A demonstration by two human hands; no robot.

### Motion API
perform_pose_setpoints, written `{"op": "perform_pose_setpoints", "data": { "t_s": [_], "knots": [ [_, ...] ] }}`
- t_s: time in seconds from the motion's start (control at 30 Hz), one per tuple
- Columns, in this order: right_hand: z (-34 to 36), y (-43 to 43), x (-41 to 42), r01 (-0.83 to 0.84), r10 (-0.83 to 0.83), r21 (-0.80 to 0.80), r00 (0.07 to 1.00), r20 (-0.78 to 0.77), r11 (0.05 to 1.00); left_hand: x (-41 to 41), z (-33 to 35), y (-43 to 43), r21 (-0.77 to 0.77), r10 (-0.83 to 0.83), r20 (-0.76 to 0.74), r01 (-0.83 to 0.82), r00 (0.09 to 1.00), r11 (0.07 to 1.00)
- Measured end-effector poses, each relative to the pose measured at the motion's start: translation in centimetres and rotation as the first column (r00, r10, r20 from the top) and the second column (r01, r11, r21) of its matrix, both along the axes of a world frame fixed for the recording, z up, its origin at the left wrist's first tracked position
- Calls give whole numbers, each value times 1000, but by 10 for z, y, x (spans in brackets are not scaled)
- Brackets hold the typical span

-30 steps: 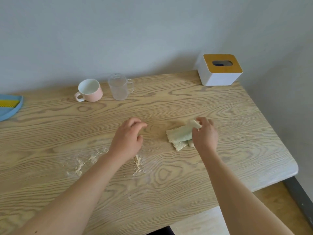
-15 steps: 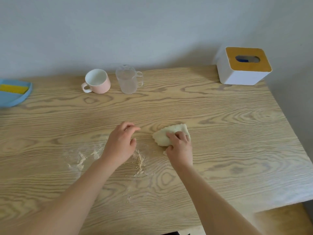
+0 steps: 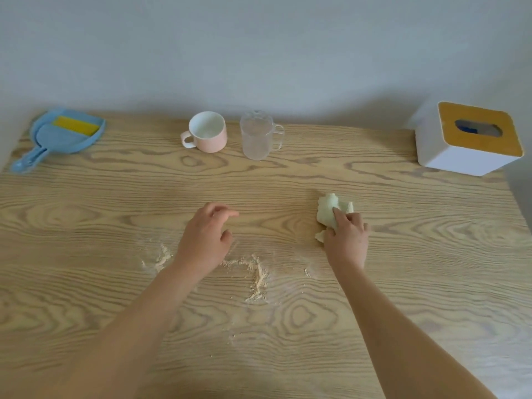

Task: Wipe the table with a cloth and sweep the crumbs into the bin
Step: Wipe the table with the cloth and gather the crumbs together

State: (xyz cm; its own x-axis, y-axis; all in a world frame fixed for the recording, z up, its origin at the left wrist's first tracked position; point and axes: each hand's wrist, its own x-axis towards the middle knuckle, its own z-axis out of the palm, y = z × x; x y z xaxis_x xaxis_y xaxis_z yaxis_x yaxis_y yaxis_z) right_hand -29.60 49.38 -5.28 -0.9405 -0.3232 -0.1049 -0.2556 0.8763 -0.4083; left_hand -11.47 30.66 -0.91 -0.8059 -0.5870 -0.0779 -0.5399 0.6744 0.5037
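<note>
- Far L, back corner of the table point(image 3: 431, 254): blue dustpan point(image 3: 62, 138) lying flat w/ a yellow strip point(image 3: 76, 125) in its mouth; handle points toward near-left edge.
- Table = light wood w/ strong grain, runs up to a pale wall point(image 3: 259, 47) at the back.
- Back row, L of centre: pink mug point(image 3: 207, 136), white inside, upright, handle to the L. Looks empty.
- Just R of it, close but apart: clear glass cup point(image 3: 259, 138), upright, handle to the R.
- Crumbs point(image 3: 257, 279): pale powdery scatter on the near-centre table. One patch L of the left wrist, a thicker streak just R of it, a few specks nearer the right forearm & toward the near edge.
- Left hand point(image 3: 205, 243): mid-table, palm down, fingers loosely curled & spread, nothing in it. Sits just behind the crumbs; forearm crosses the scatter. Can't tell if fingertips touch the wood.
- Cloth point(image 3: 328, 211): pale yellow-green, bunched up, on the table R of centre, well clear of the main crumb streak, beyond it & to the R.
- Right hand point(image 3: 347, 239): on top of the cloth's near part, fingers closed down onto it, index finger stretched forward over the bunch. Cloth sticks out ahead of the fingers & a bit at the L of the palm.
- Far R, back corner: white box point(image 3: 449, 152) w/ an orange-yellow top point(image 3: 475, 128) & an oval slot in it, something dark-blue inside the slot. Well apart from hand & cloth.
</note>
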Motion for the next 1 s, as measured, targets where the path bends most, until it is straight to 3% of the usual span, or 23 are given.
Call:
{"op": "perform_pose_setpoints", "data": {
  "t_s": [0.1,0.23,0.4,0.57,0.7,0.83,0.93,1.0],
  "knots": [
    [-4,-27,40,-238,235,-57,971,-43,970,7,-2,-6,20,31,24,-32,999,999],
    [3,-69,75,-435,452,-198,891,43,878,17,-1,-13,-2,61,7,-61,998,998],
    [21,-103,26,-338,330,-302,941,-81,891,36,-2,-37,-34,125,-43,-127,991,991],
    [10,-108,-17,-257,257,-29,966,-12,966,48,-3,-52,-47,195,-67,-198,979,979],
    [-2,-125,20,-366,366,-6,930,-33,931,62,-5,-57,-40,245,-53,-248,968,968],
    [-3,-148,72,-578,575,-61,816,-63,814,76,-8,-62,-16,266,-33,-267,963,964],
    [0,-155,100,-689,699,-152,714,25,709,82,-10,-66,7,279,-52,-279,959,960],
    [7,-164,102,-684,710,-239,704,31,689,86,-12,-73,21,296,-54,-295,954,955]
  ]
}}
